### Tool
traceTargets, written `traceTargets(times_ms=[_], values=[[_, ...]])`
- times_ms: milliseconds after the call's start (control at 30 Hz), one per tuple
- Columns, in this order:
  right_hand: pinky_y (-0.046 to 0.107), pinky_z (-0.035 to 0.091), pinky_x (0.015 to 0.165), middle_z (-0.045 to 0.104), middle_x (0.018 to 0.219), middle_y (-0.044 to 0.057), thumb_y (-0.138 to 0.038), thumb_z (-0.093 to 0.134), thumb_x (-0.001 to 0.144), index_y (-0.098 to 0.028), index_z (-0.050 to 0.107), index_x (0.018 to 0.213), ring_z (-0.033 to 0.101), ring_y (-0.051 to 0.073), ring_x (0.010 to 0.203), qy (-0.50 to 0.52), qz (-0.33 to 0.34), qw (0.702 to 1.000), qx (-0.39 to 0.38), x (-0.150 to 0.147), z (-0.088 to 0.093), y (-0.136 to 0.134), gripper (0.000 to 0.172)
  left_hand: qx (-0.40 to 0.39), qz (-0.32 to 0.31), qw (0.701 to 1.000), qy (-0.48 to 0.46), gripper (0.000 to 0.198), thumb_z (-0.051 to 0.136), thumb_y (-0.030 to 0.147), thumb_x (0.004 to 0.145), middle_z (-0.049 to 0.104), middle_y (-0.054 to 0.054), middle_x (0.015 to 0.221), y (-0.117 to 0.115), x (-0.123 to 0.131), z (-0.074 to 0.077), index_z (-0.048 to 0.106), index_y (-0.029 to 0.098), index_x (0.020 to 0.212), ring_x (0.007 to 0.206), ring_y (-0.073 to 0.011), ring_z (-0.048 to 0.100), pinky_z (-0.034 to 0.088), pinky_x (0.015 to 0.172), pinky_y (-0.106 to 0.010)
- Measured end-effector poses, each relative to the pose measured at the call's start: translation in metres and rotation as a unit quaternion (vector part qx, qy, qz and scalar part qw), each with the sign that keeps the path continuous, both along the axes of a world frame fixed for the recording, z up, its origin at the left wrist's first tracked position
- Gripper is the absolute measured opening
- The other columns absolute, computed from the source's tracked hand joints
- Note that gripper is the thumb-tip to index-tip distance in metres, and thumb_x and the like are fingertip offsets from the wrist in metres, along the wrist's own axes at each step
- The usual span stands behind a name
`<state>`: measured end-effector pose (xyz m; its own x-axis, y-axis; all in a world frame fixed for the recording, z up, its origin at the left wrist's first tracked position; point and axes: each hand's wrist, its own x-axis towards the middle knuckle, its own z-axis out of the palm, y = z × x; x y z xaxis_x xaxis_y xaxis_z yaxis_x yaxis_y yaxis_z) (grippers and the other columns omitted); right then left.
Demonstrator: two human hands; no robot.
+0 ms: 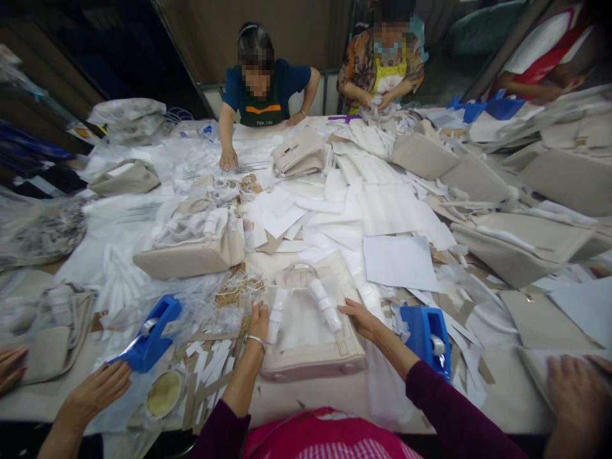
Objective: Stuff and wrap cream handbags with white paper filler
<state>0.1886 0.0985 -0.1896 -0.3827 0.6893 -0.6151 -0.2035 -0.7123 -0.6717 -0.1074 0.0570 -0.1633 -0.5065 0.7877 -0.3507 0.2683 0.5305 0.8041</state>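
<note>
A cream handbag (pixel 306 331) lies in front of me, its base towards me and its top handle at the far side. White wrapping covers its straps. My left hand (pixel 258 324) grips the bag's left side, fingers closed against the edge. On the opposite side, my right hand (pixel 359 319) holds the bag's right edge between thumb and fingers. Part of the fingers of both hands is hard to make out. To the right of the bag stands a blue tape dispenser (pixel 425 338), and another blue dispenser (pixel 150 335) lies to the left near a neighbour's hand (pixel 98 389).
More cream handbags (pixel 191 252) cover the table, with a heap of bags (pixel 530 239) on the right. White paper sheets (pixel 401 261), cut strips (pixel 210 376) and a tape roll (pixel 165 393) lie about. Co-workers (pixel 265 89) stand across the table; others' hands (pixel 574 389) show at both sides.
</note>
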Motion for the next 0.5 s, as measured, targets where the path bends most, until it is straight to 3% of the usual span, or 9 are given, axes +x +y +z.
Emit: traceTargets(times_ms=[67, 133, 233, 367, 500], values=[[0.031, 0.05, 0.074, 0.067, 0.094, 0.006, -0.032, 0.068, 0.061, -0.019, 0.055, 0.102, 0.063, 0.02, 0.081, 0.007, -0.017, 1.0, 0.006, -0.006, 0.003, -0.008, 0.045, 0.088, -0.02, 0.989, 0.114, 0.038, 0.039, 0.029, 0.085, 0.053, -0.013, 0.121, -0.006, 0.012, 0.02, 0.054, 0.016, 0.117, 0.12, -0.0269, 0.045, 0.031, 0.106, -0.044], [0.031, 0.05, 0.071, 0.067, 0.091, 0.005, -0.031, 0.065, 0.06, -0.018, 0.054, 0.104, 0.063, 0.02, 0.077, 0.002, -0.03, 0.999, 0.023, -0.013, 0.008, -0.014, 0.047, 0.158, -0.109, 0.971, 0.146, 0.035, 0.037, 0.023, 0.085, 0.053, -0.012, 0.12, -0.011, 0.03, 0.034, 0.059, 0.019, 0.111, 0.121, -0.0248, 0.043, 0.03, 0.108, -0.041], [0.03, 0.049, 0.067, 0.067, 0.089, 0.005, -0.033, 0.06, 0.059, -0.018, 0.054, 0.106, 0.062, 0.02, 0.074, -0.018, -0.023, 0.998, 0.054, -0.024, 0.025, -0.021, 0.05, 0.116, -0.212, 0.969, 0.041, 0.032, 0.042, 0.016, 0.079, 0.058, -0.013, 0.113, -0.008, 0.058, 0.038, 0.063, 0.017, 0.103, 0.113, -0.0253, 0.05, 0.034, 0.105, -0.041], [0.03, 0.048, 0.066, 0.067, 0.093, 0.006, -0.033, 0.058, 0.059, -0.017, 0.054, 0.109, 0.061, 0.022, 0.077, -0.061, -0.026, 0.991, 0.12, -0.032, 0.064, -0.025, 0.052, 0.043, -0.172, 0.972, -0.153, 0.04, 0.051, 0.025, 0.08, 0.062, -0.014, 0.112, 0.01, 0.078, 0.038, 0.055, 0.013, 0.118, 0.109, -0.0281, 0.055, 0.041, 0.099, -0.044], [0.032, 0.046, 0.075, 0.064, 0.095, 0.005, -0.03, 0.057, 0.064, -0.018, 0.054, 0.107, 0.058, 0.023, 0.084, -0.179, -0.039, 0.948, 0.26, -0.031, 0.119, -0.027, 0.045, 0.045, -0.146, 0.945, -0.289, 0.05, 0.052, 0.043, 0.082, 0.068, -0.01, 0.104, 0.013, 0.079, 0.059, 0.051, 0.017, 0.126, 0.1, -0.0277, 0.06, 0.048, 0.09, -0.042]])
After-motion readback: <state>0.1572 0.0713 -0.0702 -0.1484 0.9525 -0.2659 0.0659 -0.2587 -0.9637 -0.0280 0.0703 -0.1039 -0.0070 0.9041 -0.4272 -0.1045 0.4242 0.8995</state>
